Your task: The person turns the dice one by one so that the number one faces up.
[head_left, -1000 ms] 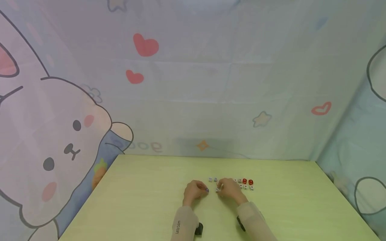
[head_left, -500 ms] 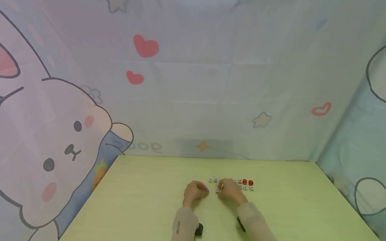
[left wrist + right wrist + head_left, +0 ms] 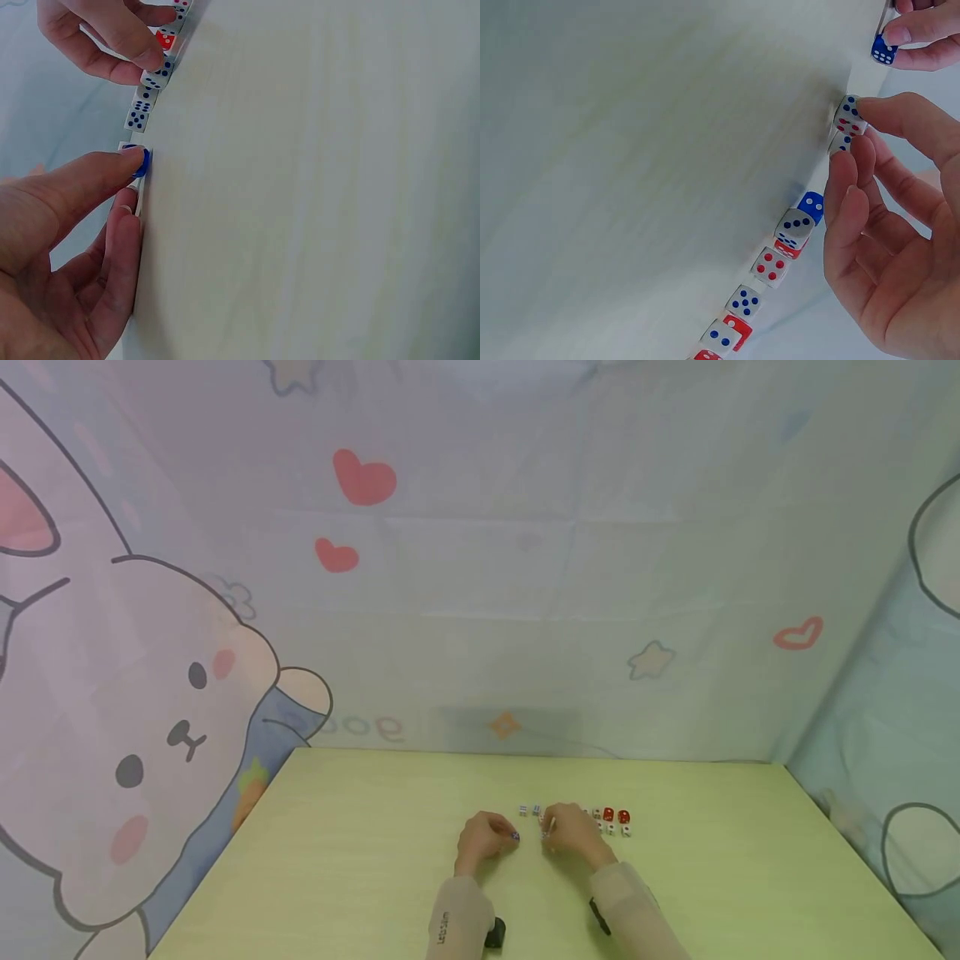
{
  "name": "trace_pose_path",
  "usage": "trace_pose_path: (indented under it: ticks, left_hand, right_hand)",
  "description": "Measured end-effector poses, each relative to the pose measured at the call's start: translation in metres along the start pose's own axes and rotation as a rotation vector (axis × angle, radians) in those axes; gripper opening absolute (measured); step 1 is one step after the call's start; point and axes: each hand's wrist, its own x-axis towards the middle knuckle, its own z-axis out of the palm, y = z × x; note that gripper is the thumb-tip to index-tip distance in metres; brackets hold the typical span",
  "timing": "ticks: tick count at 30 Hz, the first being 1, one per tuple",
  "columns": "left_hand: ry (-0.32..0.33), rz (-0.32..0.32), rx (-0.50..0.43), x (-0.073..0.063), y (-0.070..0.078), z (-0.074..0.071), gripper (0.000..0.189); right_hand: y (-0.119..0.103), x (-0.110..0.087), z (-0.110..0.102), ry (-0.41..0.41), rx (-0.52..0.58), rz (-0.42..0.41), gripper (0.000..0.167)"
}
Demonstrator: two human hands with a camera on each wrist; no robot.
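Observation:
My left hand pinches a blue die with white dots between thumb and fingers, low at the table top. To its right, across a small gap, my right hand pinches a white die that shows blue and red dots. Another white die sits right beside that one, partly covered by the right fingers. In the left wrist view the blue die is mostly behind the left thumb. Part of the dice rows lies hidden behind the right hand in the head view.
Two white dice, one of them, stand behind the gap between the hands. Right of the right hand, white dice form a front row, with red dice behind. The pale yellow-green table meets a printed cloth backdrop.
The white die at my right fingertips has shifted slightly to the right, away from the left hand. My left hand keeps its place with the blue die.

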Motion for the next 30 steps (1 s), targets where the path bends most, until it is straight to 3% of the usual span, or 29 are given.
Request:
trace_pose_path:
  ticks: [23,30]
  left_hand:
    - [-0.002,-0.004,-0.007,-0.001,0.003,-0.002,0.011]
    - [-0.004,0.006,-0.003,0.0,0.001,-0.001,0.01]
  right_hand:
    - [0.008,0.001,-0.002,-0.035,0.075,-0.005,0.009]
    - [0.012,0.005,0.004,-0.029,0.045,-0.021,0.013]
